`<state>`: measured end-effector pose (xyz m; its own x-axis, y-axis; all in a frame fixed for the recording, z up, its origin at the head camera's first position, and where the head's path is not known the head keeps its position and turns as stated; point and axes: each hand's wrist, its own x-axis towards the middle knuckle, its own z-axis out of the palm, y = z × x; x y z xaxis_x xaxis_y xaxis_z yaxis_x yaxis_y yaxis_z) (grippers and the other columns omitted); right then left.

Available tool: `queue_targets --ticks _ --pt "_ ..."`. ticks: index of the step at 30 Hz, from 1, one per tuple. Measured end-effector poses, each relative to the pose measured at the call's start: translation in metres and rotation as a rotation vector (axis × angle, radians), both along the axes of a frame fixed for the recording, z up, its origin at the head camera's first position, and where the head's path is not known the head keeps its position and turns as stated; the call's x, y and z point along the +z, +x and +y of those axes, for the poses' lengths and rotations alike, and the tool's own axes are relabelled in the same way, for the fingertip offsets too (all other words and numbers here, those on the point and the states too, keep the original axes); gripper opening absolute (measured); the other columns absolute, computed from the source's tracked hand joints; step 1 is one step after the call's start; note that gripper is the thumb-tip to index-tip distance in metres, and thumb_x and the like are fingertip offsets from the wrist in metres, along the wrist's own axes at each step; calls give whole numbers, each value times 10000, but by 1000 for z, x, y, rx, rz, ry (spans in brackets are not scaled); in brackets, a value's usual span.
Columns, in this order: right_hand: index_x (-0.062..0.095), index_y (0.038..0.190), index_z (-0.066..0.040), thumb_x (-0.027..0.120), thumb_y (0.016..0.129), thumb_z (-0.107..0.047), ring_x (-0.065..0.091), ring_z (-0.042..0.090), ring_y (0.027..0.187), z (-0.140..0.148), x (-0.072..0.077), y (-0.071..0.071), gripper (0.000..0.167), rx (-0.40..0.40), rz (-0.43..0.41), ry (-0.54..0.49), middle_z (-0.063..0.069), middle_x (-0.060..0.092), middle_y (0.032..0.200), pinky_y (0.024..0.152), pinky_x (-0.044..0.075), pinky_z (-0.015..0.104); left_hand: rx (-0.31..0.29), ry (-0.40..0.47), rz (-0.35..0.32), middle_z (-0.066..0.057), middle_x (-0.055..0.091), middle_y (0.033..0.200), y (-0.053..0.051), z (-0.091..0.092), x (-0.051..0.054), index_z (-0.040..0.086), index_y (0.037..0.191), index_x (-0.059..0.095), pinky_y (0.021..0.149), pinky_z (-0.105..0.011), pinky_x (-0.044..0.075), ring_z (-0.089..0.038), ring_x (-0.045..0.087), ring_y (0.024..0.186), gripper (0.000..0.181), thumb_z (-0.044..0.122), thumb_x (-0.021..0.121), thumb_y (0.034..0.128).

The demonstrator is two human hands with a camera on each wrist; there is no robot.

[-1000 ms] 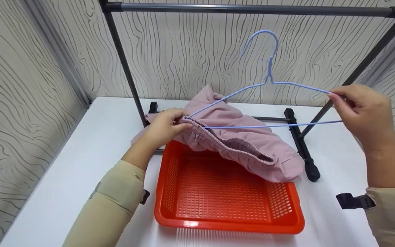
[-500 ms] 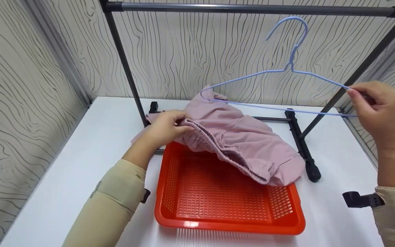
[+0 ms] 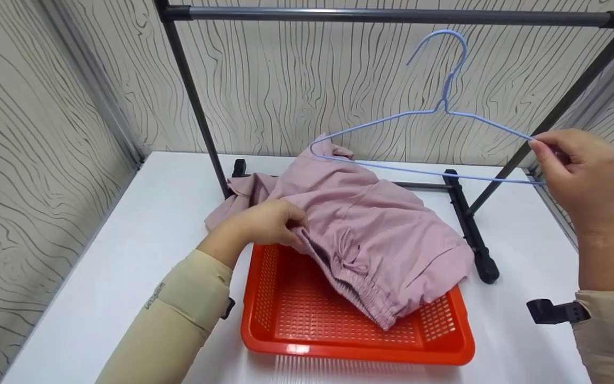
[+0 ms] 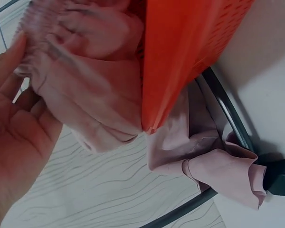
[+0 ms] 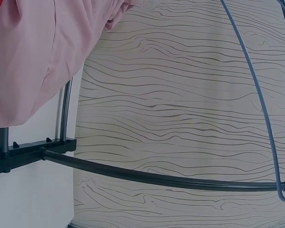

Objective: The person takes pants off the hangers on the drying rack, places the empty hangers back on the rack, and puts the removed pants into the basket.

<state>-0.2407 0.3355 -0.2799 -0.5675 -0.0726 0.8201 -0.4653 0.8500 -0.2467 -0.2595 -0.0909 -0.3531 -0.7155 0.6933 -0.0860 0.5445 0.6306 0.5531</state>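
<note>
Pink pants (image 3: 371, 213) with a gathered elastic waistband and a drawstring bow lie draped over the back of a red basket (image 3: 357, 353). My left hand (image 3: 274, 220) pinches the left end of the waistband, thumb and fingers closed on the fabric; the left wrist view has this hand (image 4: 19, 128) at its left edge. A blue wire hanger (image 3: 447, 88) is held up by my right hand (image 3: 587, 173), which pinches its right shoulder. The hanger's left corner is in front of the fabric's far end in the head view, outside the waistband. Only a sliver of the right hand shows in the right wrist view.
A dark metal clothes rack (image 3: 392, 16) stands behind, its top bar across the back and its black foot (image 3: 469, 226) right of the basket. White table (image 3: 110, 256) lies beneath. Patterned wall panels (image 3: 296, 80) close off the back and sides.
My right hand has drawn the hanger up and right, out of the waistband, then slightly back left. My left hand has pulled the waistband down toward me, bringing the drawstring bow into sight.
</note>
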Motion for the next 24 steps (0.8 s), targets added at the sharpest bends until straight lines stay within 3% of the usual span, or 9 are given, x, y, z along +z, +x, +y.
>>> queue_targets --ticks 3,7,12,16,19,24 --pt "665 865 63 600 875 -132 330 -108 680 0 0 0 205 -6 -4 -1 174 593 748 647 292 54 -53 -33 -20 30 567 769 2 3 -2 97 850 647 683 -256 432 -101 494 732 100 89 701 767" --pt "668 881 57 586 887 -163 337 -123 690 0 1 0 234 -23 -16 -9 181 606 772 667 296 45 -19 -61 -74 1 601 849 3 4 -1 83 927 642 742 -267 459 -113 538 798 140 44 660 794" --pt "668 877 60 578 890 -162 344 -127 683 0 2 0 240 -36 -21 -26 169 605 776 662 297 45 -3 -75 -49 7 605 877 2 2 1 81 964 638 762 -282 463 -128 554 834 137 51 624 831" --pt "672 879 49 569 894 -179 338 -107 675 0 2 0 251 -60 -30 -39 -51 563 752 645 292 66 2 -61 -11 9 609 861 0 0 1 74 960 642 747 -286 457 -128 551 814 121 86 625 841" --pt "672 886 36 554 901 -219 336 -82 665 0 3 1 281 -98 -55 -70 -249 447 756 629 288 91 44 -41 12 7 613 861 -1 -1 2 88 949 647 740 -291 454 -129 549 805 111 96 631 839" --pt "664 926 22 515 916 -288 341 -66 643 3 6 0 343 -238 -140 -127 -212 435 742 620 291 84 119 -18 59 -16 626 903 -4 -6 4 81 970 646 724 -305 453 -145 542 784 126 101 613 850"
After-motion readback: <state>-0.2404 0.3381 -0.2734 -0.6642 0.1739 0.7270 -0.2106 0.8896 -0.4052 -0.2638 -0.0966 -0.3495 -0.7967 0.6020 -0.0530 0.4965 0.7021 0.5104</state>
